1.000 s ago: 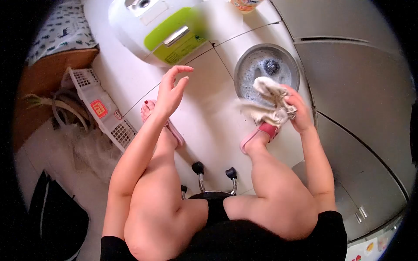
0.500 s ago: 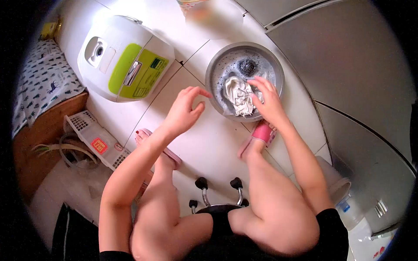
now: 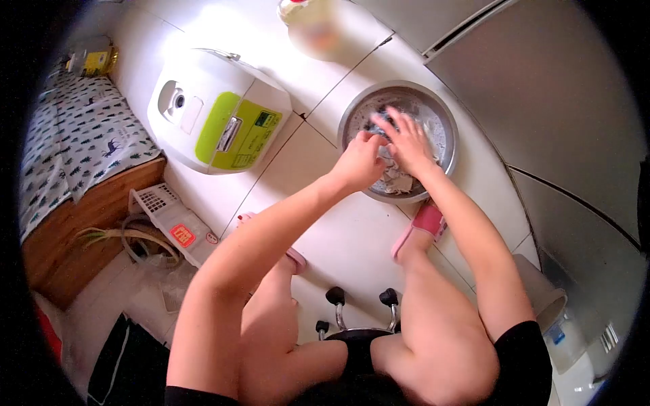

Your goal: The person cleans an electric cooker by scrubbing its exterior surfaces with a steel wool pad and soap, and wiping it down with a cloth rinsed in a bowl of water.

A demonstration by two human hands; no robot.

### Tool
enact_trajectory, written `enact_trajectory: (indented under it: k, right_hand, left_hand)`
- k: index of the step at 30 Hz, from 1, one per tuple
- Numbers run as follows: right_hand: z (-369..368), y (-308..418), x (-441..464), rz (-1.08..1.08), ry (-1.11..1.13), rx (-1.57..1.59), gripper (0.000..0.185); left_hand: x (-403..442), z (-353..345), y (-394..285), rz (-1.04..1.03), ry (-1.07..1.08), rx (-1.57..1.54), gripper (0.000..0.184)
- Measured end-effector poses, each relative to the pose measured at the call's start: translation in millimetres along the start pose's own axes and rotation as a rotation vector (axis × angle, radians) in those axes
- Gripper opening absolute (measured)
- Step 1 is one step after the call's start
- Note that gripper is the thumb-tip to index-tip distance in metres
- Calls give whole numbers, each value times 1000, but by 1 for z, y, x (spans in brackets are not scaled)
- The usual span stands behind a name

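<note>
A round metal basin (image 3: 453,139) with soapy water stands on the floor before me. In it lies a crumpled whitish wet cloth (image 3: 398,184), partly covered by my hands. My right hand (image 3: 407,143) is over the basin with its fingers spread and a little blurred. Under those fingertips shows part of a dark mesh-like ball (image 3: 387,116). At the basin's near left side is my left hand (image 3: 363,162), its fingers curled close to the right hand. What the left fingers hold, if anything, is hidden.
A white and green rice cooker (image 3: 215,122) stands left of the basin. Grey cabinet doors (image 3: 542,95) run along the right. A white plastic basket (image 3: 169,215) lies at left, by a cloth-covered wooden piece (image 3: 101,196). My slippered foot (image 3: 420,233) is just below the basin.
My left hand has moved right from outside the basin to its near side, and its fingers have curled. My right hand has shifted over the dark ball. The whole view has shifted slightly.
</note>
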State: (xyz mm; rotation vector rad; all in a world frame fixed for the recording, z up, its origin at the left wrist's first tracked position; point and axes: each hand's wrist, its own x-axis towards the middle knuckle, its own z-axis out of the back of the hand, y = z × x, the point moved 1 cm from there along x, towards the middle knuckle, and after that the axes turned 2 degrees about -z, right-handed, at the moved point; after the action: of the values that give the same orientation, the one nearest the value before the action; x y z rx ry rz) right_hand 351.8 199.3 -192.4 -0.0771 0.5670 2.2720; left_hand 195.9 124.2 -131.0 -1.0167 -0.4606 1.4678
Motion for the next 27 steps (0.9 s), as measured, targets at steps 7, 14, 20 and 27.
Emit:
enact_trajectory:
  k: [7, 14, 20, 27]
  right_hand:
    - [31, -1, -9, -273, -120, 271, 63]
    - [79, 20, -37, -234, -210, 552, 55]
    - [134, 52, -48, -181, -184, 576, 52]
    - [193, 77, -50, -75, -195, 631, 57]
  left_hand:
    - [-20, 8, -11, 72, -71, -194, 42]
    - [-39, 31, -15, 39, -81, -218, 44]
    - [-54, 42, -18, 10, -99, -218, 43]
    - [-61, 45, -17, -30, -112, -216, 41]
